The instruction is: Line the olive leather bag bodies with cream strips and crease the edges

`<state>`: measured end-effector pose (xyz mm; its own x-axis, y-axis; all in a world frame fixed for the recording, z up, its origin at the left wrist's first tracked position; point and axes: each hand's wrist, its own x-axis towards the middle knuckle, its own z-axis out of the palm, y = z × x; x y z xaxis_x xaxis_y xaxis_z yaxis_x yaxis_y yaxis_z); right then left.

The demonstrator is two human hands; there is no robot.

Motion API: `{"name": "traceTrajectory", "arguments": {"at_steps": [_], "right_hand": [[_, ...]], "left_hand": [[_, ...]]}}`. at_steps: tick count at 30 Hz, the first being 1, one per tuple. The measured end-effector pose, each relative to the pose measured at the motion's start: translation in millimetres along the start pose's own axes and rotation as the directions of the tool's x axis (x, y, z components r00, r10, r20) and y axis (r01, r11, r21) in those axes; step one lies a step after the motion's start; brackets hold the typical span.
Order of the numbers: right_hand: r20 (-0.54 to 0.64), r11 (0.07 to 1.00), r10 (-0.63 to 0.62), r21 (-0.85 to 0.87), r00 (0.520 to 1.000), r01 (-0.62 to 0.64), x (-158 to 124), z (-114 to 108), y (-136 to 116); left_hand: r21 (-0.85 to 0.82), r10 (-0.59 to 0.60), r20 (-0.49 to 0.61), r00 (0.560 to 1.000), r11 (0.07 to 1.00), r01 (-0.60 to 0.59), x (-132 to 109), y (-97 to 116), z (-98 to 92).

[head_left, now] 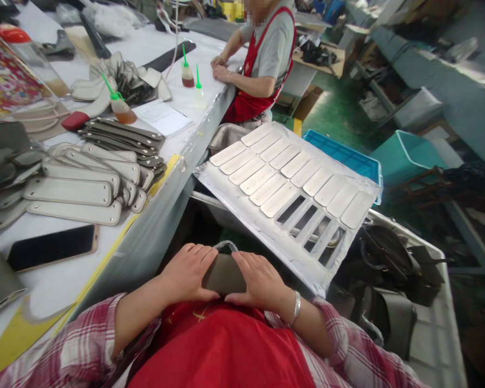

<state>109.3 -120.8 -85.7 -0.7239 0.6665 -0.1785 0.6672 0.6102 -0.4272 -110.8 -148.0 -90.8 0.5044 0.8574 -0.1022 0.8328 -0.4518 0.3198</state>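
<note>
Both my hands meet low in the view, just above my red apron. My left hand (188,272) and my right hand (261,280) are wrapped round a flat dark grey-brown leather piece (223,275), fingers curled over its top edge. Just beyond them a grey template board (242,199) leans across a metal bin; many of its slots hold pale oblong strips (267,172), and a few at the near right are empty (307,221).
On the white table at left lie stacks of grey oblong strips (76,191), a phone (50,248), glue bottles with green nozzles (119,105) and paper. A person in a red apron (262,59) sits at the table's far end. Blue crates (347,156) stand beyond the board.
</note>
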Motion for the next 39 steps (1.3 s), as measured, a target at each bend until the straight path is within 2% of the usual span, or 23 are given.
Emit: {"name": "traceTrajectory", "arguments": {"at_steps": [16, 21, 25, 29, 31, 35, 39], "right_hand": [[-0.003, 1.000, -0.015, -0.013, 1.000, 0.014, -2, 4, -2], [-0.010, 0.993, -0.108, -0.046, 0.994, 0.107, -5, 2, -3], [0.002, 0.981, -0.181, -0.076, 0.984, 0.180, -7, -1, -2], [0.001, 0.983, -0.171, -0.064, 0.985, 0.170, -6, 0, -1], [-0.007, 0.985, -0.165, -0.058, 0.986, 0.164, -4, 2, 0], [0.001, 0.984, -0.169, -0.055, 0.986, 0.169, -8, -1, 4], [0.028, 0.982, -0.148, -0.111, 0.989, 0.150, -32, -14, 17]], "left_hand": [[0.019, 0.011, 0.010, 1.000, 1.000, -0.012, -1, 3, 0.0], [0.003, 0.022, -0.014, 1.000, 1.000, -0.022, -4, 4, -0.2], [-0.026, 0.110, -0.064, 0.992, 0.993, -0.112, -10, -6, 1.7], [-0.019, 0.264, -0.114, 0.958, 0.963, -0.267, -14, -20, 5.0], [0.010, 0.308, -0.120, 0.944, 0.951, -0.309, -15, -25, 5.8], [0.092, 0.312, -0.057, 0.948, 0.947, -0.307, -24, -35, 0.0], [0.150, 0.220, -0.039, 0.975, 0.966, -0.212, -47, -45, -13.4]]}}
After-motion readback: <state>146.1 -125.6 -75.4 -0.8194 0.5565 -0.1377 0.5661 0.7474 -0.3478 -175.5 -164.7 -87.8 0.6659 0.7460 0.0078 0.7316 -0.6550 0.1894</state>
